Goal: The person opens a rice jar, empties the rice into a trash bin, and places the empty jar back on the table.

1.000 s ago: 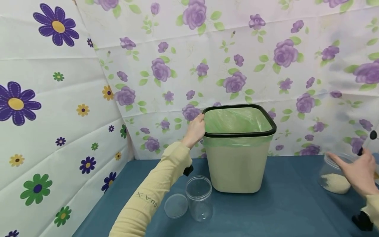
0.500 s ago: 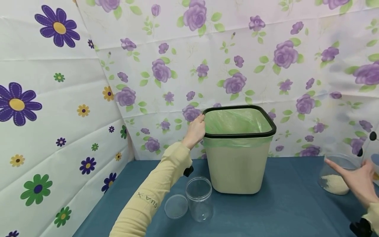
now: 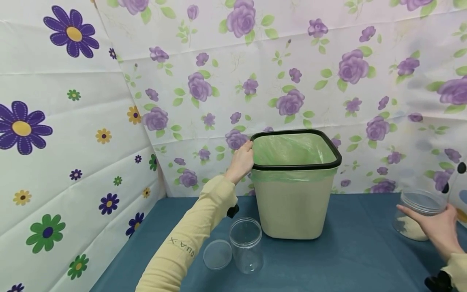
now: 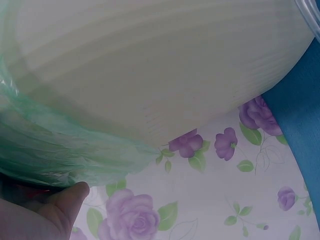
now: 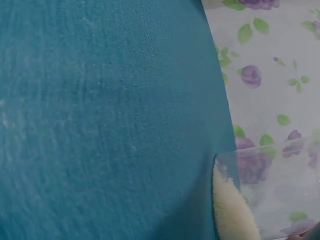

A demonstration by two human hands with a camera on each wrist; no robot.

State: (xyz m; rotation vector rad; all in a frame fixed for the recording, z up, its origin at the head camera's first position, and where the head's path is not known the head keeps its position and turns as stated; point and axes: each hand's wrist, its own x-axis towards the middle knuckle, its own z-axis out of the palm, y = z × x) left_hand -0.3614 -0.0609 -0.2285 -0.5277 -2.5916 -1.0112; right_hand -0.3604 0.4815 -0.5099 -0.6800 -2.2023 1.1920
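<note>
My left hand grips the left side of the black rim of a pale green trash bin. A thin green bag lines the bin and folds over its edge. At the far right, my right hand spans a clear plastic jar, thumb on the near left side and fingers at the right. Pale, fine-grained stuff lies in its bottom, heaped to one side in the right wrist view. The fingertips behind the jar are hidden.
In front of the bin stands a clear jar, upright and without a lid. A clear round lid lies flat to its left. Blue cloth covers the table, and a flowered sheet hangs behind it.
My right hand has shifted slightly down and left around the jar with the pale contents; its fingers sit lower. The left hand and bin have stayed put.
</note>
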